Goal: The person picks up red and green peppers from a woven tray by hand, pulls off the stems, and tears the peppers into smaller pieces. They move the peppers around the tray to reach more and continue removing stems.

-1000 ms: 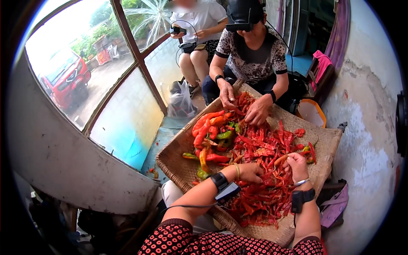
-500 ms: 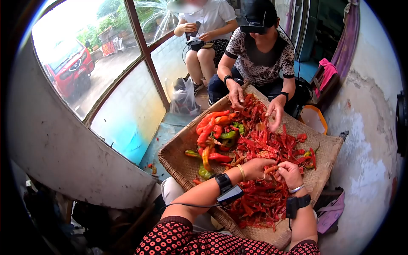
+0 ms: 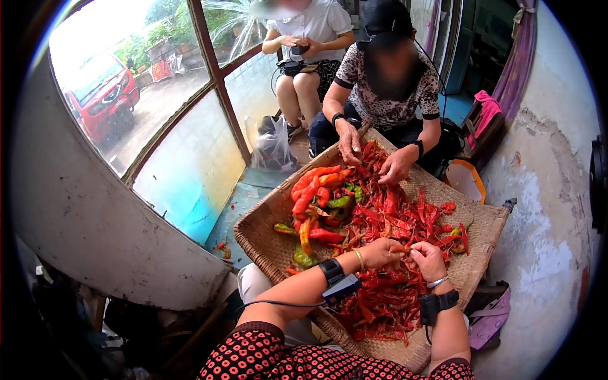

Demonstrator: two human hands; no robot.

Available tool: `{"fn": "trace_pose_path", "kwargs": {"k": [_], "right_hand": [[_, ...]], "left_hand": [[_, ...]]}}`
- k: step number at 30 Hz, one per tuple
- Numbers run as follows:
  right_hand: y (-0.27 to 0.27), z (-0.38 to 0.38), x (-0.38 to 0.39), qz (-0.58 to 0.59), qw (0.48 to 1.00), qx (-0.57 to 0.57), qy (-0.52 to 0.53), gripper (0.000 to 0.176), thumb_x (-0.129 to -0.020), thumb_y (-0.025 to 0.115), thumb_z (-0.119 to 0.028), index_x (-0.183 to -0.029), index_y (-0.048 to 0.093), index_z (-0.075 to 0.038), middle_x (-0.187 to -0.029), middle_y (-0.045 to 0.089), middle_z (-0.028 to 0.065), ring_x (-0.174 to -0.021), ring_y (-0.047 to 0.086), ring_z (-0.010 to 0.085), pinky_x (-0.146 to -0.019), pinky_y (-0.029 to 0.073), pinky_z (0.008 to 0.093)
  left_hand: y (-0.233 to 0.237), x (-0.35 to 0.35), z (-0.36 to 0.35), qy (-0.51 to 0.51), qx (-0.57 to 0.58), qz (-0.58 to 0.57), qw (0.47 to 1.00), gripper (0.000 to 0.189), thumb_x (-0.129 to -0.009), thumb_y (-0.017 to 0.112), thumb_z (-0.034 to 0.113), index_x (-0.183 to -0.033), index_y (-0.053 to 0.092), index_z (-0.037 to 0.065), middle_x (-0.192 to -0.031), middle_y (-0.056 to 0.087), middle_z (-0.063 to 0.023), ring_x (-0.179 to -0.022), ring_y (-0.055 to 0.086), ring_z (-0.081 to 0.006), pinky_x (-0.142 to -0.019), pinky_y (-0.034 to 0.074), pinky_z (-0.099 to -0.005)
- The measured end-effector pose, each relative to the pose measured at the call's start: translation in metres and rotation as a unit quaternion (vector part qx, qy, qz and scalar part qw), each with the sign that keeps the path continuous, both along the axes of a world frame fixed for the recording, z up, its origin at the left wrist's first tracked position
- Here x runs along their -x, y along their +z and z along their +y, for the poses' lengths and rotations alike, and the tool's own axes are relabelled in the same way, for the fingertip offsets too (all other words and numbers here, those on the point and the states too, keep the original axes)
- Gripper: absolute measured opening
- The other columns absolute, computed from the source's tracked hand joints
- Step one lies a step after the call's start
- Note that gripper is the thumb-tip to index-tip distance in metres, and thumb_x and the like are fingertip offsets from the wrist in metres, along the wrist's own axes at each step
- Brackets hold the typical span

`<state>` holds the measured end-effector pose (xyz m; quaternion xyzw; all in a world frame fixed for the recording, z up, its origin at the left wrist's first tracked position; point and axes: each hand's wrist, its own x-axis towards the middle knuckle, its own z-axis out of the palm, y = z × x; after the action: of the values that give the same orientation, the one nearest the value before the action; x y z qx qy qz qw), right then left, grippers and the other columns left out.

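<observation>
Pepper [image 3: 400,249], small and orange-red, is up over the near half of the tray [image 3: 486,221], held between both hands just above the red pile. Left hand [image 3: 382,254]: fingers closed on the pepper's left end. Right hand [image 3: 429,260]: thumb and fingers pinch its right end. Hands nearly touch; most of the pepper is hidden by the fingers.

Dried peppers [image 3: 380,310] cover the tray's middle and near part, wrinkled, deep red. Fresh peppers [image 3: 308,193] are heaped at the tray's left side, mostly red, a few green or yellowish. A green pepper [image 3: 304,256] lies near the tray's left rim; some more greenish ones are among the dried at the tray's right side.

Wrists over the tray: gold bangle [image 3: 360,258] and strapped device [image 3: 342,286] on left, silver bangle [image 3: 438,282] and black device [image 3: 438,307] on right.

Far edge of tray: co-worker [image 3: 380,107] in black cap, one hand [image 3: 349,143] in the peppers, other hand [image 3: 396,166] just beside; can't tell what those fingers grip. Second person [image 3: 309,28] sits beyond the tray's far left, small black device in hands.

Around the tray: plastic bag [image 3: 272,145] on floor, left; orange-rimmed bucket [image 3: 465,180], right; purple bag [image 3: 491,320], near right; red car [image 3: 104,95] outside, far left.
</observation>
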<state>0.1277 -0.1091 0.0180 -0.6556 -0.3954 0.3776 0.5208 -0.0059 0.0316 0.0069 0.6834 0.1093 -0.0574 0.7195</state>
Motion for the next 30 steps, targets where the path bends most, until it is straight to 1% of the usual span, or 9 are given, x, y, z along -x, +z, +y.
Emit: {"fn": "trace_pose_path", "kwargs": {"k": [2, 4, 8, 10, 17, 19, 23, 25, 30], "right_hand": [[0.001, 0.000, 0.000, 0.000, 1.000, -0.001, 0.000, 0.010, -0.083, 0.051, -0.007, -0.088, 0.056, 0.001, -0.068, 0.059, 0.0037, -0.055, 0.055, 0.0089, -0.052, 0.046, 0.0221], [0.004, -0.001, 0.001, -0.004, 1.000, -0.007, -0.013, 0.011, -0.083, 0.050, -0.007, -0.088, 0.056, 0.001, -0.067, 0.059, 0.0039, -0.055, 0.054, 0.0085, -0.051, 0.045, 0.0214], [0.003, 0.001, -0.001, -0.016, 1.000, 0.019, -0.011, 0.010, -0.083, 0.050, -0.007, -0.086, 0.057, 0.000, -0.066, 0.058, 0.0031, -0.054, 0.054, 0.0083, -0.051, 0.045, 0.0211], [0.002, 0.001, -0.001, -0.026, 0.999, 0.032, 0.002, 0.010, -0.084, 0.050, -0.007, -0.086, 0.057, 0.000, -0.066, 0.058, 0.0021, -0.054, 0.053, 0.0079, -0.050, 0.044, 0.0210], [-0.004, 0.001, -0.005, -0.035, 0.998, 0.053, 0.012, 0.011, -0.083, 0.050, -0.006, -0.090, 0.057, 0.000, -0.070, 0.058, 0.0017, -0.056, 0.053, 0.0073, -0.051, 0.044, 0.0207], [-0.012, 0.002, -0.006, -0.101, 0.994, -0.034, -0.029, 0.016, -0.083, 0.050, -0.005, -0.097, 0.055, 0.000, -0.076, 0.058, 0.0021, -0.060, 0.054, 0.0074, -0.054, 0.045, 0.0206], [-0.012, 0.004, -0.006, -0.120, 0.987, -0.028, -0.105, 0.021, -0.082, 0.050, -0.005, -0.102, 0.053, 0.001, -0.080, 0.057, 0.0021, -0.063, 0.055, 0.0080, -0.056, 0.046, 0.0206], [-0.014, 0.002, -0.008, -0.151, 0.985, -0.012, -0.088, 0.017, -0.078, 0.056, -0.006, -0.094, 0.057, 0.001, -0.077, 0.058, 0.0051, -0.065, 0.056, 0.0114, -0.059, 0.046, 0.0238], [0.009, 0.002, 0.013, -0.318, 0.939, 0.014, 0.132, 0.021, -0.070, 0.062, -0.016, -0.085, 0.061, -0.001, -0.080, 0.061, 0.0133, -0.075, 0.059, 0.0263, -0.068, 0.047, 0.0329]], "left_hand": [[-0.001, -0.001, -0.002, 0.004, 0.008, 0.009, 1.000, 0.029, -0.085, 0.055, 0.016, -0.111, 0.051, 0.004, -0.078, 0.061, -0.0033, -0.067, 0.054, -0.0082, -0.055, 0.046, -0.0240], [-0.004, 0.000, -0.010, 0.098, 0.055, -0.097, 0.989, 0.027, -0.084, 0.056, 0.011, -0.110, 0.054, 0.005, -0.085, 0.061, -0.0013, -0.068, 0.054, -0.0056, -0.058, 0.047, -0.0227], [0.001, 0.001, -0.012, 0.092, 0.091, -0.134, 0.982, 0.032, -0.083, 0.057, 0.009, -0.114, 0.052, 0.007, -0.087, 0.060, -0.0003, -0.071, 0.055, -0.0062, -0.060, 0.048, -0.0227], [0.005, 0.002, -0.009, 0.048, 0.000, -0.115, 0.992, 0.031, -0.084, 0.056, 0.011, -0.115, 0.051, 0.007, -0.086, 0.060, -0.0006, -0.071, 0.055, -0.0065, -0.061, 0.048, -0.0224], [0.001, 0.000, -0.009, 0.084, 0.003, -0.119, 0.989, 0.026, -0.086, 0.054, 0.013, -0.111, 0.052, 0.007, -0.083, 0.059, -0.0004, -0.066, 0.055, -0.0072, -0.059, 0.048, -0.0231], [0.002, 0.000, -0.008, 0.076, -0.036, -0.110, 0.990, 0.030, -0.087, 0.050, 0.009, -0.116, 0.048, 0.008, -0.087, 0.057, -0.0012, -0.064, 0.054, -0.0068, -0.057, 0.047, -0.0227], [-0.005, -0.001, -0.010, 0.125, -0.093, -0.174, 0.972, 0.038, -0.085, 0.048, 0.004, -0.122, 0.042, 0.006, -0.091, 0.055, -0.0049, -0.069, 0.055, -0.0110, -0.061, 0.047, -0.0253], [-0.012, -0.002, -0.010, 0.173, -0.322, -0.281, 0.888, 0.050, -0.081, 0.048, 0.001, -0.128, 0.033, 0.006, -0.096, 0.052, -0.0100, -0.077, 0.055, -0.0183, -0.068, 0.047, -0.0296], [-0.015, -0.002, -0.007, 0.201, -0.374, -0.213, 0.880, 0.060, -0.077, 0.051, 0.002, -0.131, 0.026, 0.004, -0.110, 0.048, -0.0165, -0.086, 0.053, -0.0291, -0.077, 0.044, -0.0354]]}}
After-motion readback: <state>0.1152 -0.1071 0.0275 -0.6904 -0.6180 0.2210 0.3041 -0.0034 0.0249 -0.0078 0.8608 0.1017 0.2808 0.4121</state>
